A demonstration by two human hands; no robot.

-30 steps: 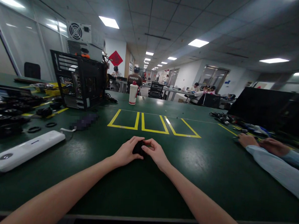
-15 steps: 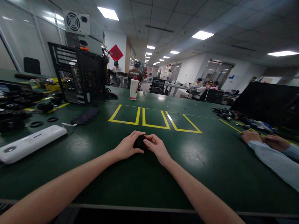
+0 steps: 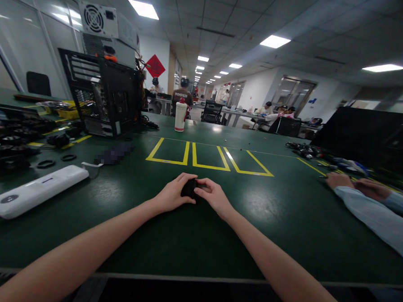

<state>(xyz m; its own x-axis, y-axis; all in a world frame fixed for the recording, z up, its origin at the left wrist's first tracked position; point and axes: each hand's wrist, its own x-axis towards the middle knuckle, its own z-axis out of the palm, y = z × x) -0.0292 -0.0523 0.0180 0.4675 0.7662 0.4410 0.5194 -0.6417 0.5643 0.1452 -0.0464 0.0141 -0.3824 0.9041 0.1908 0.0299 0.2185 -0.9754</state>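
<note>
Between my hands is a small black object (image 3: 188, 189), too dark and too covered by fingers to name its kind. My left hand (image 3: 174, 193) wraps round its left side, thumb below and fingers above. On its right side, the thumb and bent fingers of my right hand (image 3: 214, 196) close on its edge. Both hands are low over the green table (image 3: 183, 244), in front of three yellow tape outlines (image 3: 210, 167).
At the left lie a white power strip (image 3: 37, 192), black rings (image 3: 46, 164) and a black computer case (image 3: 103, 92). A white cup (image 3: 180, 117) stands farther back. To the right are a co-worker's hands (image 3: 339, 180), cables (image 3: 303, 150) and a dark monitor (image 3: 367, 141).
My view has tilted down slightly, so the scene sits higher or shifts a little. Both hands stay round the black object; only slight finger movement of the right hand shows.
</note>
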